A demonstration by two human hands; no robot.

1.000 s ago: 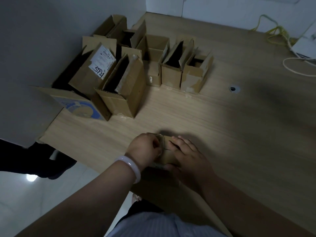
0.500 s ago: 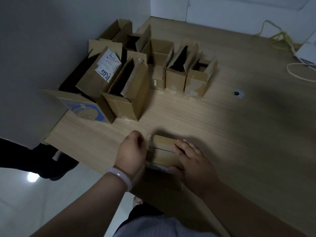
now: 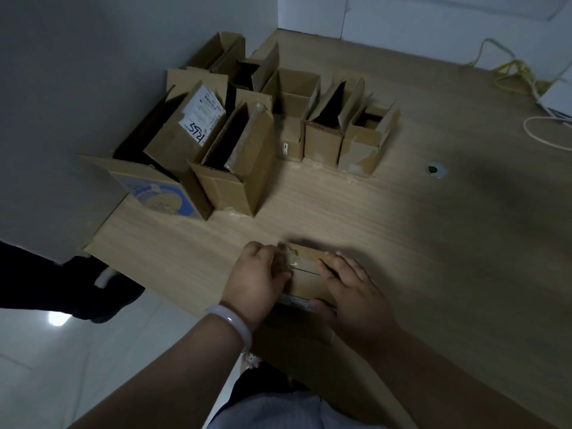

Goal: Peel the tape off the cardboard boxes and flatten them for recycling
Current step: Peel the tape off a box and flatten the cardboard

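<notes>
A small closed cardboard box (image 3: pixel 305 275) lies on the wooden table (image 3: pixel 387 218) close to its near edge. Clear crumpled tape (image 3: pixel 289 253) shows at the box's top left corner. My left hand (image 3: pixel 257 275) is at the box's left end, its fingers curled at the tape there. My right hand (image 3: pixel 356 289) lies on the box's right half, fingers spread over the top and thumb against the near side.
Several open cardboard boxes (image 3: pixel 235 168) stand at the table's far left by the grey wall, one with a white label (image 3: pixel 202 117). A cable hole (image 3: pixel 435 170) sits mid-table. Yellow and white cables (image 3: pixel 523 78) lie far right. White floor is left.
My left hand went to the box's left end and now picks at the tape on the top left corner. My right hand stays on the box.
</notes>
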